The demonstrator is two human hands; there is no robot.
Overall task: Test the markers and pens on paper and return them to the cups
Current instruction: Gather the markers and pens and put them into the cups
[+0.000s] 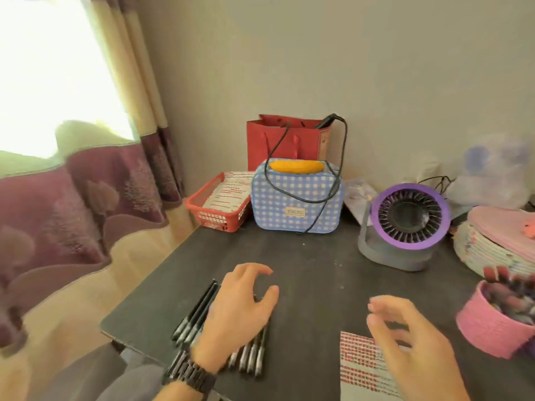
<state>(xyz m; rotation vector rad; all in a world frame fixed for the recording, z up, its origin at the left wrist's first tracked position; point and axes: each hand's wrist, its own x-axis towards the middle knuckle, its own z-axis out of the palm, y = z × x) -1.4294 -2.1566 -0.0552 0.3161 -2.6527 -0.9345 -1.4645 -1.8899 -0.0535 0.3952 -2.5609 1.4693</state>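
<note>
Black pens point(197, 314) are laid in a row on the dark table point(304, 256), in the lower left-centre of the frame. Their long axes run roughly from the near edge towards the far one. The leftmost pens are slanted up to the right, and those at the right of the row are nearly upright in the picture.

The left hand point(243, 308) is held directly over the middle of this row, so several pens are hidden under the palm. Its fingers are loosely curled and spread, with nothing seen gripped between them. Whether the palm touches the pens cannot be told.

The right hand point(411, 348) is found at the lower right, blurred, with fingers lightly bent and close together and nothing held in them. It is placed over the paper point(359, 363), a sheet marked with rows of red, which lies well apart from the pens, to their right.

A pink woven cup point(492, 328), with markers standing in it, is seen at the right edge, just beyond the right hand.

The left hand is judged the nearer to the pens. A pick-up would best be made with the fingers closed across a barrel. The pen would then need to be carried rightward to the paper.
</note>
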